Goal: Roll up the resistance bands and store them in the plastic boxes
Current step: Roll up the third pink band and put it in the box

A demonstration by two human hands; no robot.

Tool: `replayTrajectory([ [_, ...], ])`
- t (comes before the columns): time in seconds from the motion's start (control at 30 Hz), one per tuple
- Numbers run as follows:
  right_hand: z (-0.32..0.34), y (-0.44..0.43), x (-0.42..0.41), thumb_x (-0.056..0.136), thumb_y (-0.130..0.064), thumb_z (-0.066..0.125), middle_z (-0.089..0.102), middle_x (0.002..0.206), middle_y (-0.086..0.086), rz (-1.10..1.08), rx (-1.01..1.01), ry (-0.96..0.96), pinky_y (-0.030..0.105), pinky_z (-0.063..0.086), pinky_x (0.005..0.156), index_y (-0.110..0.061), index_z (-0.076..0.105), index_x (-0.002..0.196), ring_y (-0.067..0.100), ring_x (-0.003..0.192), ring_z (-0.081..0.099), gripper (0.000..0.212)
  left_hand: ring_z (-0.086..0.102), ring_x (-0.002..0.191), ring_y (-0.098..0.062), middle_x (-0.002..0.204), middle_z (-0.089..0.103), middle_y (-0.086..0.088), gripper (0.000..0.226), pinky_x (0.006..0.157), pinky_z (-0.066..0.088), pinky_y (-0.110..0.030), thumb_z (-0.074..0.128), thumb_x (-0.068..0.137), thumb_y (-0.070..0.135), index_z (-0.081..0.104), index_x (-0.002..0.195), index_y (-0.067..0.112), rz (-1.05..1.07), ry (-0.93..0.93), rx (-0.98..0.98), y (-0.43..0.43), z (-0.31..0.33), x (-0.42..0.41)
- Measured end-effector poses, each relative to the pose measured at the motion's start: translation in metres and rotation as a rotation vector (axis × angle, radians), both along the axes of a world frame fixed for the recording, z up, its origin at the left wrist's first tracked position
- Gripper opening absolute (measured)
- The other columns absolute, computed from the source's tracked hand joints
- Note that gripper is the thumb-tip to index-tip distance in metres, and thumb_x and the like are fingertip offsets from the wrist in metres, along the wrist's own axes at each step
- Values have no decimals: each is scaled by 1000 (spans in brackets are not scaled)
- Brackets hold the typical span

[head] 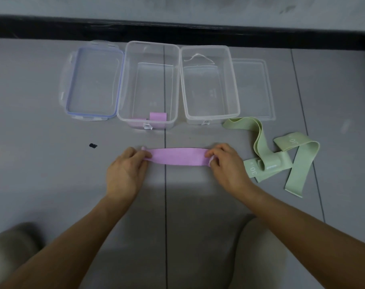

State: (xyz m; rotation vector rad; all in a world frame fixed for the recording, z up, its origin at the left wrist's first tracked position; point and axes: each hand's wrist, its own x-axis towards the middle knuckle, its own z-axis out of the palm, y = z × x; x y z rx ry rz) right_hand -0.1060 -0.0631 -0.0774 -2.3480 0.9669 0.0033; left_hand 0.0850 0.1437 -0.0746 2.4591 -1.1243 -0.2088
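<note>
A pink resistance band (178, 156) lies flat and stretched sideways on the grey floor in front of me. My left hand (126, 171) pinches its left end. Its right end is pinched by my right hand (226, 163), where the band looks slightly curled. Two clear plastic boxes stand open behind it: the left box (123, 97) holds a rolled pink band (157, 116) at its near wall, and the right box (235, 97) holds only a bit of string. Several green bands (281, 157) lie tangled to the right of my right hand.
A blue-rimmed clear lid (93, 80) lies left of the boxes and a plain clear lid (254, 88) lies right of them. A small dark speck (93, 145) sits on the floor at left. My knees show at the bottom edge. A black baseboard runs along the wall behind.
</note>
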Motion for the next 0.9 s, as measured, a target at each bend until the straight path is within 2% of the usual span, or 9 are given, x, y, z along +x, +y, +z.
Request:
replayTrajectory([
  [0.07,0,-3,-1,90,-21,61,58,104,-1,3,-50,22,25,39,83,-18,69,91,20,94,53,8,65,72,-25,87,68,2,18,60,49,-30,57,91,30,72,100,26,-19,34,8,4,-3,-2],
  [0.13,0,-8,-3,89,-30,67,54,102,-4,-19,-38,47,26,41,79,-21,66,86,16,89,51,10,68,79,-21,94,72,5,22,65,52,-30,55,91,36,73,101,28,-32,67,15,8,-5,-3],
  [0.23,0,-12,-7,87,-19,68,50,108,-3,-36,15,74,30,46,78,-20,62,90,20,88,57,6,67,81,-17,96,72,6,21,69,52,-29,58,93,38,74,99,26,-1,102,-9,9,-7,-5],
  [0.33,1,-12,-10,84,-4,59,49,117,-3,-65,53,35,27,43,80,-20,60,102,17,91,56,24,66,80,-19,94,72,3,8,74,48,-26,67,91,22,74,95,20,130,191,-82,5,-8,-7],
  [0.47,6,-10,-18,82,5,53,50,115,-11,-123,134,13,18,37,83,-22,66,106,3,93,49,38,64,81,-22,96,68,1,13,75,49,-30,64,90,11,71,99,17,179,177,-102,-1,-12,-4],
  [0.57,6,-7,-31,85,-3,58,54,108,-13,-179,163,42,24,44,84,-23,70,97,6,87,54,27,66,86,-28,111,64,-2,26,76,53,-36,61,91,9,68,116,15,69,97,-62,-11,-15,0],
  [0.67,4,-3,-46,85,-20,67,57,93,-13,-166,153,101,26,46,73,-26,68,80,7,78,56,8,63,85,-38,129,52,-7,31,70,55,-44,60,92,17,62,123,17,0,59,43,-28,-13,-6],
  [0.8,9,12,-61,85,-43,72,56,72,-12,-137,232,129,17,40,62,-28,61,61,4,68,54,30,58,97,-39,138,40,-9,36,72,53,-45,58,94,35,56,127,21,29,34,152,-40,-9,-22],
  [0.9,10,27,-72,84,-34,73,61,76,-15,-71,314,144,17,46,69,-28,66,67,-1,73,58,20,55,101,-38,135,42,-11,45,77,50,-44,53,94,41,50,133,20,45,23,216,-42,-13,-30],
])
